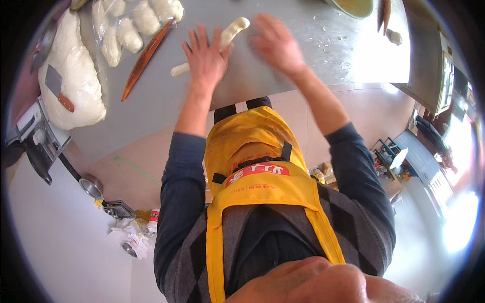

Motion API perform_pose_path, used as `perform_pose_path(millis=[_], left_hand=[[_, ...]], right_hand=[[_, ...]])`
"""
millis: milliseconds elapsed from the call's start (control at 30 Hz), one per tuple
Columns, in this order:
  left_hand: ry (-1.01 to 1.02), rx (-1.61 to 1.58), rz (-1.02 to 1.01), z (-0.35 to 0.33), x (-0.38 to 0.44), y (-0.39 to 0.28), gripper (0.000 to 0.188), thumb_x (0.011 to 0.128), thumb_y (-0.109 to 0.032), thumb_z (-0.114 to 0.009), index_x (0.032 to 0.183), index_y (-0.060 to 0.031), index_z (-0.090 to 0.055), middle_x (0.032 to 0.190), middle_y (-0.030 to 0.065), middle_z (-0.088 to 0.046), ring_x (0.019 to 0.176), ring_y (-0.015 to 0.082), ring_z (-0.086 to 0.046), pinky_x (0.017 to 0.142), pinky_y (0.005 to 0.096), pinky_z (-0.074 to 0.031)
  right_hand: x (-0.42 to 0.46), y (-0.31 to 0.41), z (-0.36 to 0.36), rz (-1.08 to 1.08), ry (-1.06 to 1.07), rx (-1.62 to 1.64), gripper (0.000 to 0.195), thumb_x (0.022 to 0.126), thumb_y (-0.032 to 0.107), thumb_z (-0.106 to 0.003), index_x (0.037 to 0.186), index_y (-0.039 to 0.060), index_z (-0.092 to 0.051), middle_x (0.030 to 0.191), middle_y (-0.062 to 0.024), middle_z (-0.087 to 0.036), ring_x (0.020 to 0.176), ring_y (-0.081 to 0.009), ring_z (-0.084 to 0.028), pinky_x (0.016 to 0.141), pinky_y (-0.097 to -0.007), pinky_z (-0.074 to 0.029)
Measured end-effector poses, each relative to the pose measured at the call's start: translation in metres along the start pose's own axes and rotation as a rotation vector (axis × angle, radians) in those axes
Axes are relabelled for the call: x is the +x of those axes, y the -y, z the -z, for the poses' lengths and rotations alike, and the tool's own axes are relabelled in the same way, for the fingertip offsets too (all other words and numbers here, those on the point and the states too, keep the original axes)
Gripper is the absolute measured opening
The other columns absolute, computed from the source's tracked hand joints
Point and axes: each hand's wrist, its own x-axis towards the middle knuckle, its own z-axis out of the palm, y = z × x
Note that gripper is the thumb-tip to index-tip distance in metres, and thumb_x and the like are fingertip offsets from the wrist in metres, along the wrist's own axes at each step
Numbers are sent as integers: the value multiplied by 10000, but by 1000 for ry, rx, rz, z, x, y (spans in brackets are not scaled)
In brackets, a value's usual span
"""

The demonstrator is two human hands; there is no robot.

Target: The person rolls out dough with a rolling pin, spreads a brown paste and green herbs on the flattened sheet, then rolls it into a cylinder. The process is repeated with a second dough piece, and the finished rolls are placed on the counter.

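My left hand (206, 57) lies over a thin roll of dough (232, 34) on the metal worktop (159, 89), fingers spread. One end of dough shows past my thumb side, and another end (180, 69) sticks out at the wrist side; whether they are one piece is hidden under the hand. My right hand (278, 43), blurred, is apart from the dough, just to its right, with nothing seen in it. A tapered wooden rolling pin (146, 62) lies left of my left hand. Beyond it are several dough pieces (129, 34) under clear plastic.
A large dough mass (72, 68) lies at the far left with a dough scraper (55, 81) on it. At the top right stand a bowl (354, 5), another wooden pin (385, 17) and a small lump (395, 37). Small crumbs dot the worktop near the bowl.
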Motion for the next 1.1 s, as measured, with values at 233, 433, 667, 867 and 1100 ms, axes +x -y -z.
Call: perform_pose_path(millis=[233,433,667,867,1100], left_hand=[[43,-483,-126,20,-124,-10,437,1002,-222,-625,1395,-38,-576,1478,237,-514,1441,449,-439,1150,626,-372],[15,-114,-66,4,-55,12,600,1003,-406,-618,1471,-38,-536,1549,208,-482,1470,416,-405,1204,583,-305],[135,-60,-64,23,-52,41,655,947,-389,-685,1499,-77,-524,1620,183,-409,1507,414,-343,1196,604,-316],[71,5,78,30,-94,38,723,976,-555,-632,1586,-205,-463,1635,253,-349,1505,485,-315,1204,639,-281],[82,-69,40,33,-111,55,741,953,-543,-673,1553,-150,-486,1603,278,-384,1488,498,-338,1187,660,-290]], right_hand=[[-30,59,-76,109,288,-46,530,937,342,-709,1354,27,-620,1563,-148,-485,1486,-337,-403,1237,-490,-334],[-34,34,-62,-51,364,-468,625,1012,451,-614,1558,184,-470,1643,-133,-403,1536,-328,-351,1237,-592,-266],[-5,55,-79,174,393,-394,688,975,540,-605,1550,187,-470,1618,-146,-424,1513,-373,-364,1228,-590,-288],[-43,41,-54,-1,484,-545,763,968,582,-616,1612,249,-377,1687,-86,-329,1569,-269,-287,1271,-600,-200],[-62,10,-7,-177,462,-569,746,964,489,-672,1612,253,-385,1684,-90,-323,1580,-279,-248,1238,-689,-150]])
